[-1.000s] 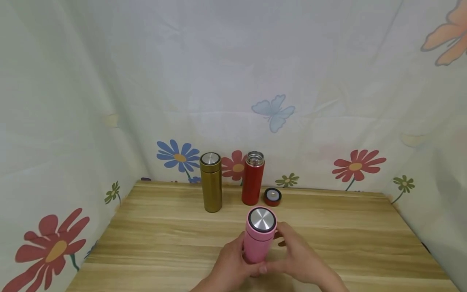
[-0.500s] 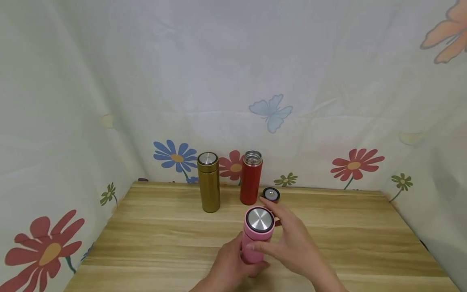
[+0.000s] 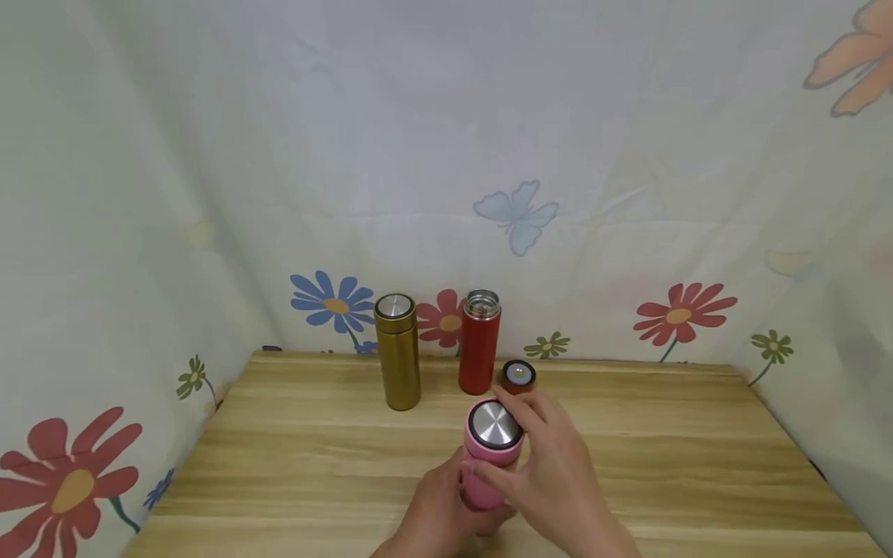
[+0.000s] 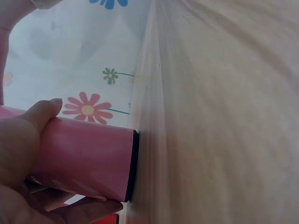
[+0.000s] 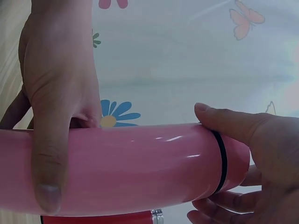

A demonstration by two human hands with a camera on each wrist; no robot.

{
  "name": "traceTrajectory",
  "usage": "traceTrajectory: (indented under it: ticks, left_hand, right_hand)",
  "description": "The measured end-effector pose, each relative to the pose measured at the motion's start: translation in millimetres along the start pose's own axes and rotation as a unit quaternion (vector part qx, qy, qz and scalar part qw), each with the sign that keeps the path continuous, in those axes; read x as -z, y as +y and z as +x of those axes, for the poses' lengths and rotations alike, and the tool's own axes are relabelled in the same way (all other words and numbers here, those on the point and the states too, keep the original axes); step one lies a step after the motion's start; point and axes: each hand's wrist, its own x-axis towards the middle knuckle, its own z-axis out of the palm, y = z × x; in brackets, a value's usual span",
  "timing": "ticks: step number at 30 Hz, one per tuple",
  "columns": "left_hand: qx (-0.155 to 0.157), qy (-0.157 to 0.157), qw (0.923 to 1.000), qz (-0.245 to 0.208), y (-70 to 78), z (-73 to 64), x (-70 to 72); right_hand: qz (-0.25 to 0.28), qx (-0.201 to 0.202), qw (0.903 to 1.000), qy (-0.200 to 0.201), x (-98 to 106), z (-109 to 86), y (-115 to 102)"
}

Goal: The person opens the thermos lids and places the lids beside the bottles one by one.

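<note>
At the lower centre of the frame, the pink vacuum flask (image 3: 480, 491) stands roughly upright between the left hand (image 3: 439, 504), curled round its body, and the right hand (image 3: 554, 469), pinching its lid (image 3: 495, 424).

Behind the front bottle (image 3: 487, 452), two bottles (image 3: 479, 353) stand left of a lid (image 3: 518, 376).

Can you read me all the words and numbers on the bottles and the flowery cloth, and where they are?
None: no words, numbers, brands or signs can be read on the pink bottle, gold bottle, red bottle, loose lid or cloth.
The flowers and butterflies are just pictures.
</note>
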Motion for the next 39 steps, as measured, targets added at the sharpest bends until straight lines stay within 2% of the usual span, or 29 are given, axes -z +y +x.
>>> traceTrajectory:
  ticks: [7,14,21,26,32,39]
  left_hand:
    - [0.002,-0.001,1.0000,0.002,-1.7,-4.7,-0.4]
    - [-0.030,0.008,0.9994,0.016,-0.3,-6.5,1.5]
    - [-0.045,0.014,0.9984,0.029,0.4,-5.3,3.1]
    - [-0.069,0.022,0.9968,0.036,-2.1,-3.9,3.9]
    - [-0.050,-0.001,0.9986,0.015,-1.9,-2.5,5.6]
    - [-0.050,-0.015,0.9985,0.015,-2.4,-2.6,8.1]
  right_hand:
    - [0.035,-0.027,0.9990,-0.007,-3.3,-1.8,-3.8]
    - [0.074,-0.024,0.9970,0.001,-2.7,-2.0,-3.3]
    - [0.095,-0.016,0.9954,-0.004,-0.6,-0.3,-1.4]
    - [0.114,0.009,0.9934,-0.011,1.0,1.6,3.1]
    - [0.132,0.050,0.9897,-0.026,1.0,3.4,12.8]
    - [0.169,0.081,0.9802,-0.063,2.8,6.0,21.0]
